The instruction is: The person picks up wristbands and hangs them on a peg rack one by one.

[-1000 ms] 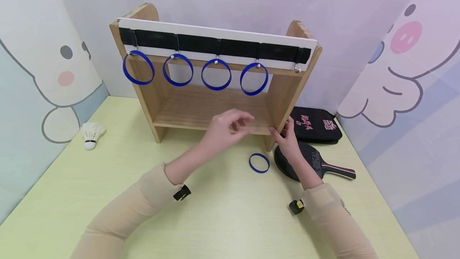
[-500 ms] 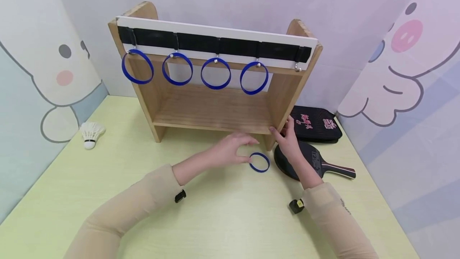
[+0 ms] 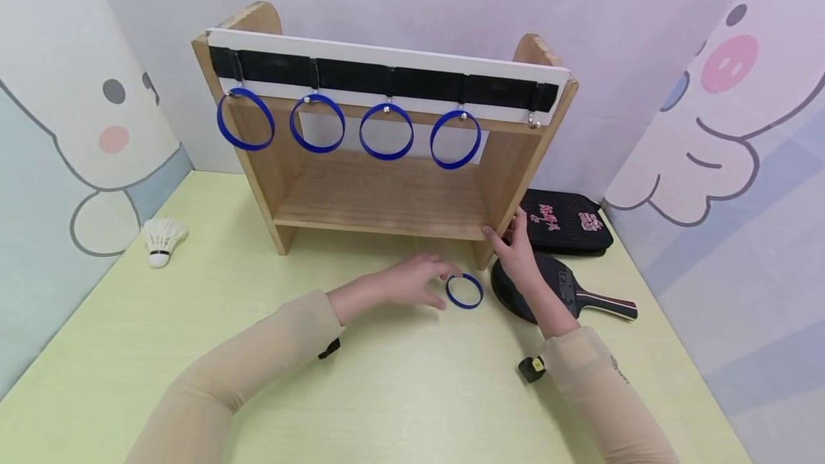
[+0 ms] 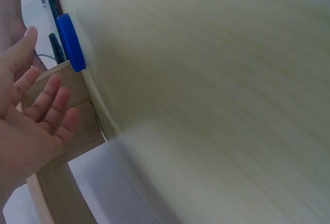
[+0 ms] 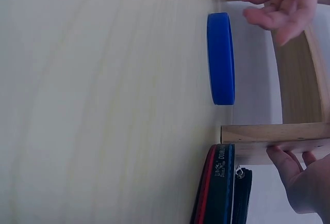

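A loose blue ring (image 3: 464,307) lies flat on the table in front of the rack's right leg. Just left of it is my left hand (image 3: 412,282), thumb and fingers spread; in the left wrist view the fingers (image 4: 51,100) are bent a little and hold nothing. From the right wrist view a gap shows between that hand and the ring (image 5: 220,59). My right hand (image 3: 518,256) grips the right side panel of the wooden rack (image 3: 380,188), thumb at its front edge, fingers on the outer side. Several more blue rings (image 3: 387,157) hang from hooks along the rack's top.
The rightmost hook (image 3: 533,121) bears no ring. A black table tennis paddle (image 3: 561,285) lies beside my right forearm, with a black zip case (image 3: 567,223) behind it. A white shuttlecock (image 3: 164,239) is at the left of the table (image 3: 412,399).
My left hand has come down from in front of the shelf to the tabletop beside the loose ring. The right hand keeps its place on the rack.
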`<state>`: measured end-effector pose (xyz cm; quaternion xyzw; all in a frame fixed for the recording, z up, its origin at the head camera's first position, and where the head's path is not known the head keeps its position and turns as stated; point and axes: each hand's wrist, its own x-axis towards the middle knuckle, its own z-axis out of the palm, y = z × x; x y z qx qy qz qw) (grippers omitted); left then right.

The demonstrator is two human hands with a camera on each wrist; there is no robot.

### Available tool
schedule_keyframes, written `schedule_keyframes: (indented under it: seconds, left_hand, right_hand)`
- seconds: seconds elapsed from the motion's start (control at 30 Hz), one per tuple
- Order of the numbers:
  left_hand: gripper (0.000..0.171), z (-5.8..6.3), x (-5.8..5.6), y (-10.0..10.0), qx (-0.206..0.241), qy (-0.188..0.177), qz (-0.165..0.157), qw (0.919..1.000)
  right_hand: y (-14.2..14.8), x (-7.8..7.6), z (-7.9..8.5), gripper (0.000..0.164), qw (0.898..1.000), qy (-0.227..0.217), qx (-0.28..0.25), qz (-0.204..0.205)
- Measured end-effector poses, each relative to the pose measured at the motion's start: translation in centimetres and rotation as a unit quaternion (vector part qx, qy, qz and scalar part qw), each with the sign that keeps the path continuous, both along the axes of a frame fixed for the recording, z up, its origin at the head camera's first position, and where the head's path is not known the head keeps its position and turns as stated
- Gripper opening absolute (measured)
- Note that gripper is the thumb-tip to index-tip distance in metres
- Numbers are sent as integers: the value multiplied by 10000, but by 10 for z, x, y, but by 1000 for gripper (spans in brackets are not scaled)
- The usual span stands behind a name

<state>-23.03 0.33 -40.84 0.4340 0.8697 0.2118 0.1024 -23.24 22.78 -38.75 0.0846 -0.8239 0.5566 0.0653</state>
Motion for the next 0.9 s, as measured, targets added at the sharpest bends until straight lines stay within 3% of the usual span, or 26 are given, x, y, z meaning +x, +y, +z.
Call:
schedule_keyframes:
  seconds: [0.23,0.57,0.9]
  left_hand:
    - [63,-8,-4,3,-353,8,-145,9993]
    - [55,-18,-20,7,-328,-35,-455,9984]
    - [41,-24,-27,11,-311,-99,-555,9979]
  right_hand:
    - [1,0,-1,68,10000,-14,-2,-3]
    - [2,-1,0,67,10000,-37,-82,16]
    - [1,-1,0,67,9999,-134,-51,11]
